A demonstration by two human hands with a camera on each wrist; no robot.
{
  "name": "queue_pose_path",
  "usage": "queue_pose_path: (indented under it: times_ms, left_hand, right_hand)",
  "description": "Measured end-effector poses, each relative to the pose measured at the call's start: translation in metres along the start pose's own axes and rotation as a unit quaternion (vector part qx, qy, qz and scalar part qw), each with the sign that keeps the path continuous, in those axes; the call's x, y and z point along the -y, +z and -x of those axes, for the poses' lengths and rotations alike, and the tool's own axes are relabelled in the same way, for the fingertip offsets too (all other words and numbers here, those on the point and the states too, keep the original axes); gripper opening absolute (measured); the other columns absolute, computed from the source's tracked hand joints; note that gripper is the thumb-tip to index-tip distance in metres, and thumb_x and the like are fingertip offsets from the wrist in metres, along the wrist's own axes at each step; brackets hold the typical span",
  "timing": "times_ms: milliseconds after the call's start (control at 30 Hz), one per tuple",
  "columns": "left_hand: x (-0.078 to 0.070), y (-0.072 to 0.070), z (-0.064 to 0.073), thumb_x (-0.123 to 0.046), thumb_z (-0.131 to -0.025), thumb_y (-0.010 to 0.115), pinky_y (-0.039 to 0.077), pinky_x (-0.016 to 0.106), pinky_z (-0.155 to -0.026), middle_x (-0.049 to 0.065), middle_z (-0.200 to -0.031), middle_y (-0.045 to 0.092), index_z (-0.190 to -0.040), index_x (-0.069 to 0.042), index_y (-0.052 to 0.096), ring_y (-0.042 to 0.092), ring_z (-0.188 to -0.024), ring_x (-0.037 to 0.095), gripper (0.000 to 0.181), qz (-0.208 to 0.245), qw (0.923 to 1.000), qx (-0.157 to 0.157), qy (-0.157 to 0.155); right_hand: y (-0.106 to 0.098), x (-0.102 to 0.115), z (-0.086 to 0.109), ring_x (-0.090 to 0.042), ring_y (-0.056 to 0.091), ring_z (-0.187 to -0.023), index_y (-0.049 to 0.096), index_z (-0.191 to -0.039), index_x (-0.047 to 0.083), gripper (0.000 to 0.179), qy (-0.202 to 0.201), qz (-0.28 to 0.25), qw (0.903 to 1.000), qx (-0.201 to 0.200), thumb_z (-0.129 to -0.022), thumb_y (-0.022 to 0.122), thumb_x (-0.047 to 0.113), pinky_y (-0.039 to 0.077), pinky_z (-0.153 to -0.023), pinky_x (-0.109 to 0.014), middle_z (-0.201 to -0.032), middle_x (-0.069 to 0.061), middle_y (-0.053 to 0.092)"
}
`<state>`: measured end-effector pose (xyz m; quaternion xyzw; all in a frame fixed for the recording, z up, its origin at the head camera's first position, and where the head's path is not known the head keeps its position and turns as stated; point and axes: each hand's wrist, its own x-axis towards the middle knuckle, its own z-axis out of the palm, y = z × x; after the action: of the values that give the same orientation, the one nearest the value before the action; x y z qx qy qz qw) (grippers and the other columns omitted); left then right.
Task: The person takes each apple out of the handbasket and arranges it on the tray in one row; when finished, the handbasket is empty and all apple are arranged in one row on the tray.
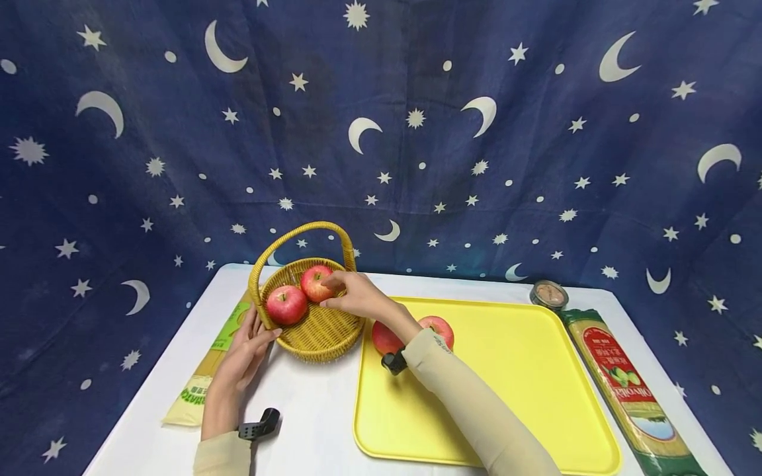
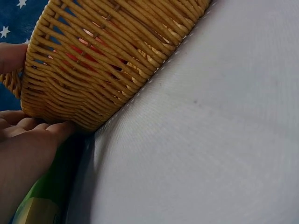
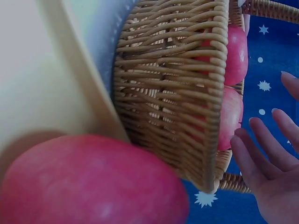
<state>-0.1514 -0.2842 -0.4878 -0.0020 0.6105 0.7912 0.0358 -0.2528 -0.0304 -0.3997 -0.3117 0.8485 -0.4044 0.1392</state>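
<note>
A wicker basket with a tall arched handle stands at the left of the table. Inside it lie two red apples, one on the left and one farther back. My left hand holds the basket's left side, thumb at the rim and fingers against the outer weave. Over the basket's right rim reaches my right hand, its fingers spread close to the farther apple and nothing gripped. In the right wrist view those fingers look loosely extended beside the apple.
A yellow tray lies right of the basket, with two apples, one beside my right wrist and another partly behind it. A green-and-yellow packet is at left; an Olivoilà packet and round tin at right.
</note>
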Motion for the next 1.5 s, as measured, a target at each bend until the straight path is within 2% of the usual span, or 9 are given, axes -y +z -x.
queue_pose_path:
  times_ms: [400,533,600,733,867,967,1067,1267,1500]
  left_hand:
    - [0.003,0.009,0.000,0.005,-0.095,0.055,0.009,0.035,-0.128,0.001,-0.174,-0.013,-0.165,-0.019,-0.013,-0.008,-0.161,0.021,0.101,-0.007,1.0000,0.006,-0.003]
    - [0.003,0.010,0.001,0.004,-0.095,0.055,0.009,0.035,-0.128,0.000,-0.174,-0.012,-0.165,-0.020,-0.012,-0.008,-0.161,0.020,0.100,-0.008,0.9999,0.006,-0.004]
    - [0.003,0.010,0.001,0.004,-0.095,0.055,0.009,0.035,-0.128,-0.001,-0.174,-0.012,-0.166,-0.021,-0.012,-0.008,-0.161,0.020,0.100,-0.007,0.9999,0.004,-0.006]
    - [0.005,0.012,0.000,0.004,-0.095,0.055,0.011,0.034,-0.127,-0.001,-0.174,-0.012,-0.165,-0.021,-0.013,-0.008,-0.161,0.020,0.100,-0.010,0.9999,0.005,-0.007]
    - [0.005,0.012,-0.001,0.004,-0.095,0.055,0.011,0.035,-0.127,-0.001,-0.174,-0.012,-0.165,-0.020,-0.013,-0.008,-0.161,0.019,0.101,-0.012,0.9998,0.004,-0.013]
    - [0.002,0.011,0.000,0.002,-0.096,0.056,0.010,0.037,-0.127,-0.001,-0.174,-0.013,-0.165,-0.020,-0.015,-0.009,-0.160,0.019,0.101,-0.015,0.9996,-0.001,-0.024]
    - [0.000,0.009,0.001,0.001,-0.096,0.056,0.009,0.039,-0.128,-0.001,-0.174,-0.014,-0.164,-0.020,-0.016,-0.010,-0.160,0.019,0.101,-0.019,0.9994,-0.003,-0.029]
    - [-0.001,0.003,0.001,0.002,-0.096,0.055,0.011,0.035,-0.127,0.000,-0.174,-0.014,-0.164,-0.020,-0.016,-0.010,-0.160,0.021,0.101,-0.019,0.9997,0.006,-0.012]
    - [0.000,0.000,0.000,0.003,-0.096,0.055,0.011,0.036,-0.127,0.000,-0.174,-0.012,-0.165,-0.021,-0.014,-0.009,-0.161,0.021,0.101,-0.021,0.9997,0.003,-0.008]
  right_hand:
    - [0.009,-0.010,-0.019,-0.026,0.061,-0.126,0.064,-0.137,0.007,0.053,0.003,0.021,0.9995,-0.021,-0.089,0.079,0.023,0.049,-0.111,-0.038,-0.137,-0.009,0.066]
    - [0.012,-0.014,-0.027,-0.028,0.061,-0.123,0.064,-0.138,0.009,0.053,-0.014,0.009,0.9995,-0.028,-0.088,0.080,0.019,0.050,-0.109,-0.040,-0.136,-0.010,0.066]
    - [0.013,-0.014,-0.031,-0.028,0.059,-0.126,0.061,-0.141,0.008,0.058,-0.019,0.026,0.9992,-0.024,-0.088,0.080,0.021,0.049,-0.111,-0.039,-0.139,-0.011,0.064]
    - [0.013,-0.014,-0.038,-0.027,0.047,-0.142,0.050,-0.151,0.009,0.072,-0.009,0.067,0.9976,-0.010,-0.087,0.080,0.026,0.041,-0.119,-0.040,-0.150,-0.011,0.055]
    - [0.011,-0.013,-0.042,-0.029,0.027,-0.155,0.039,-0.159,0.016,0.084,0.024,0.075,0.9966,0.025,-0.086,0.081,0.027,0.033,-0.125,-0.047,-0.160,-0.013,0.042]
    - [0.011,-0.012,-0.046,-0.030,0.020,-0.158,0.033,-0.162,0.019,0.090,0.037,0.076,0.9952,0.050,-0.085,0.081,0.026,0.032,-0.125,-0.050,-0.163,-0.015,0.037]
    - [0.012,-0.012,-0.049,-0.031,0.025,-0.155,0.031,-0.162,0.017,0.094,0.032,0.090,0.9936,0.061,-0.084,0.082,0.024,0.035,-0.124,-0.049,-0.163,-0.014,0.038]
    - [0.014,-0.010,-0.053,-0.034,0.031,-0.152,0.032,-0.160,0.010,0.098,0.020,0.124,0.9900,0.065,-0.079,0.087,0.015,0.033,-0.125,-0.046,-0.163,-0.010,0.038]
    - [0.017,-0.010,-0.051,-0.030,0.042,-0.143,0.044,-0.154,0.006,0.091,-0.003,0.152,0.9856,0.075,-0.075,0.089,0.014,0.037,-0.121,-0.044,-0.152,-0.010,0.047]
